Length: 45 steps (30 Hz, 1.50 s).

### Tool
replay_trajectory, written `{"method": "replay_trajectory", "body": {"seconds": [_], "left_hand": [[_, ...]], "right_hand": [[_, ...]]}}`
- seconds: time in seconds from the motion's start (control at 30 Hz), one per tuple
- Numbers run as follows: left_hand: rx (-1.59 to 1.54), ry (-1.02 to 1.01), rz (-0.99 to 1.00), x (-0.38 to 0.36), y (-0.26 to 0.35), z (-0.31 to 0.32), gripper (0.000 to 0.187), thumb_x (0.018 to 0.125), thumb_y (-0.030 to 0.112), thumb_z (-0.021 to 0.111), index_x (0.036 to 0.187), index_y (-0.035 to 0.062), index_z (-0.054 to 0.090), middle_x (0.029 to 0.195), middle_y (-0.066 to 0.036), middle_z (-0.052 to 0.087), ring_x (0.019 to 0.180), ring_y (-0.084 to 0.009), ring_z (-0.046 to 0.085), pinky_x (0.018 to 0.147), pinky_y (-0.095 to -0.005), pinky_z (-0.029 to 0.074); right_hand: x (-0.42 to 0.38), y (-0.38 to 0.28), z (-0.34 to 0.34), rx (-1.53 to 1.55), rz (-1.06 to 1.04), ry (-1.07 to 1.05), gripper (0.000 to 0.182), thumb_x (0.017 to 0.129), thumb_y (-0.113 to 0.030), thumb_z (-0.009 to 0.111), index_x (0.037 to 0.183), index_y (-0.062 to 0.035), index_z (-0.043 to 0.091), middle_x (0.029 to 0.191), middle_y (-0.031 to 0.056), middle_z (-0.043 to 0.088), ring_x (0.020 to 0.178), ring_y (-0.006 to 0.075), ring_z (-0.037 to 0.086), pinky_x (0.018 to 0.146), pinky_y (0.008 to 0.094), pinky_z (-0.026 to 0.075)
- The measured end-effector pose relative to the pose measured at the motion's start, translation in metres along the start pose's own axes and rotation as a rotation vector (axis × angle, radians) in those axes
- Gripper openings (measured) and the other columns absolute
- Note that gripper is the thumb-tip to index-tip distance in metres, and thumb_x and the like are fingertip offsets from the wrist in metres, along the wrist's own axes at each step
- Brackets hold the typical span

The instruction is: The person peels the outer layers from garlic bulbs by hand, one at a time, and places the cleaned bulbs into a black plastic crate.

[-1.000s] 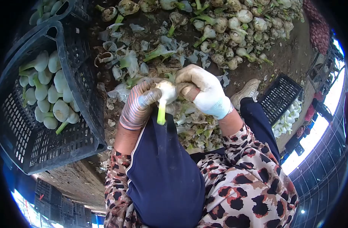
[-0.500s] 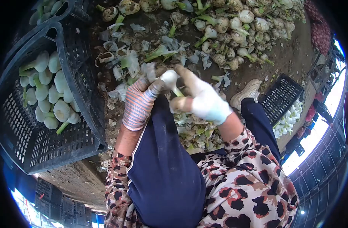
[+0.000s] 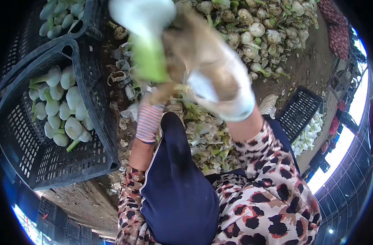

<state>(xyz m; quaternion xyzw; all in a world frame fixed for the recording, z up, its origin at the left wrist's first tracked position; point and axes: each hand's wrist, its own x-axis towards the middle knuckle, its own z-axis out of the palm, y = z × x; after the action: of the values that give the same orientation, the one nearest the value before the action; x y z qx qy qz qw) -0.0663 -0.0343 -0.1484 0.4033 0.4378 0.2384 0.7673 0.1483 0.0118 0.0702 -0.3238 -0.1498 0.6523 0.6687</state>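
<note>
A white garlic bulb [image 3: 141, 15] with a green stem [image 3: 149, 59] is raised close to the camera, large and blurred. My right hand [image 3: 215, 73], in a soiled white glove, is lifted beside it, with its fingers closed at the stem. Lower and behind it is my left hand [image 3: 149, 118], in a striped glove with brown fingers. Its fingertips are smeared and partly covered, so its grip is unclear. Trimmed garlic bulbs [image 3: 73, 128] lie in the black crate at the left.
The black crate [image 3: 94, 102] stands left of my knee, another crate [image 3: 92, 18] behind it. A pile of untrimmed bulbs [image 3: 257, 30] covers the ground ahead. Peelings [image 3: 206, 141] lie between my legs. At the right are a dark crate [image 3: 299, 110], white bulbs [image 3: 311, 132] and red sacks [image 3: 337, 38].
The bulb and my right hand have risen towards the camera and up the view. My left hand has separated from the bulb and sits lower. The view has shifted slightly.
</note>
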Motion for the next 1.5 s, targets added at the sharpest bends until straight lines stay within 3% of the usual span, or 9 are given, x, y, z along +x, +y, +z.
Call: {"method": "replay_trajectory", "body": {"seconds": [0.1,0.17,0.3,0.5,0.57,0.67,0.97,1.27,1.5], "left_hand": [[0.599,-0.042,-0.009,-0.006,0.084,0.036,0.032,0.090,0.028,0.072,0.104,-0.0001,0.071,0.094,-0.018,0.070,0.089,-0.0313,0.068,0.083,-0.0369,0.050],[0.846,-0.117,-0.112,-0.004,0.091,0.030,0.034,0.087,0.030,0.073,0.107,0.0019,0.072,0.098,-0.019,0.071,0.092,-0.0372,0.067,0.085,-0.0383,0.051],[1.207,-0.160,0.082,-0.004,0.081,0.034,0.054,0.080,0.025,0.068,0.129,0.0055,0.061,0.132,-0.026,0.059,0.106,-0.0401,0.064,0.093,-0.0442,0.052],[0.724,0.031,0.179,0.003,0.091,0.036,0.074,0.079,0.012,0.072,0.146,0.0016,0.043,0.147,-0.026,0.045,0.127,-0.0393,0.054,0.106,-0.0412,0.046],[0.374,0.021,0.047,0.003,0.101,0.043,0.085,0.080,0.012,0.078,0.151,0.0026,0.034,0.150,-0.020,0.041,0.131,-0.0334,0.049,0.109,-0.0411,0.043],[-0.038,-0.137,0.043,0.005,0.109,0.045,0.101,0.081,0.020,0.083,0.158,0.0055,0.019,0.147,-0.014,0.042,0.130,-0.0244,0.049,0.106,-0.0377,0.044],[0.439,0.001,0.366,-0.011,0.115,0.057,0.089,0.064,0.008,0.089,0.143,0.0078,0.049,0.130,-0.014,0.057,0.117,-0.0276,0.059,0.100,-0.0369,0.049],[0.733,0.007,0.398,-0.023,0.133,0.058,0.085,0.061,0.000,0.089,0.138,0.0067,0.054,0.125,-0.013,0.062,0.112,-0.0270,0.062,0.097,-0.0358,0.051],[-0.099,-0.061,-0.085,-0.029,0.138,0.056,0.075,0.073,0.016,0.084,0.137,-0.0044,0.051,0.118,-0.014,0.064,0.110,-0.0217,0.064,0.094,-0.0359,0.054]], "right_hand": [[0.052,-0.014,-0.035,-0.578,-0.370,-0.125,0.055,0.093,-0.003,0.060,0.145,-0.0067,0.043,0.137,0.0202,0.054,0.121,0.0308,0.060,0.091,0.0428,0.057],[0.059,-0.019,-0.074,-1.764,-0.156,0.077,0.057,0.090,0.000,0.058,0.144,-0.0113,0.048,0.136,0.0203,0.055,0.117,0.0313,0.063,0.093,0.0395,0.055],[0.058,0.015,-0.125,-2.327,0.634,-0.008,0.059,0.089,-0.004,0.055,0.143,-0.0268,0.052,0.131,0.0226,0.055,0.113,0.0373,0.063,0.096,0.0434,0.053],[0.057,0.042,-0.163,-2.119,0.226,0.077,0.062,0.090,-0.006,0.057,0.148,-0.0197,0.042,0.124,0.0214,0.060,0.100,0.0323,0.068,0.082,0.0396,0.057],[0.039,0.046,-0.147,-0.560,0.335,0.250,0.062,0.092,-0.006,0.055,0.151,-0.0108,0.037,0.119,0.0177,0.063,0.090,0.0253,0.069,0.071,0.0311,0.058],[-0.014,0.051,-0.098,-0.257,0.444,0.109,0.066,0.095,-0.024,0.063,0.149,0.0004,0.033,0.112,0.0120,0.065,0.065,0.0140,0.065,0.051,0.0224,0.053],[-0.050,0.048,-0.060,-0.519,0.253,0.295,0.054,0.090,-0.021,0.074,0.134,0.0042,0.055,0.122,0.0102,0.066,0.111,0.0150,0.061,0.099,0.0306,0.048],[-0.055,0.045,-0.064,-0.389,0.292,0.209,0.049,0.091,-0.016,0.072,0.133,0.0047,0.056,0.122,0.0108,0.067,0.110,0.0168,0.063,0.097,0.0310,0.050],[-0.060,0.050,-0.077,-0.373,0.313,0.101,0.040,0.094,-0.012,0.067,0.131,-0.0003,0.058,0.116,0.0071,0.068,0.105,0.0131,0.063,0.092,0.0284,0.051]]}}
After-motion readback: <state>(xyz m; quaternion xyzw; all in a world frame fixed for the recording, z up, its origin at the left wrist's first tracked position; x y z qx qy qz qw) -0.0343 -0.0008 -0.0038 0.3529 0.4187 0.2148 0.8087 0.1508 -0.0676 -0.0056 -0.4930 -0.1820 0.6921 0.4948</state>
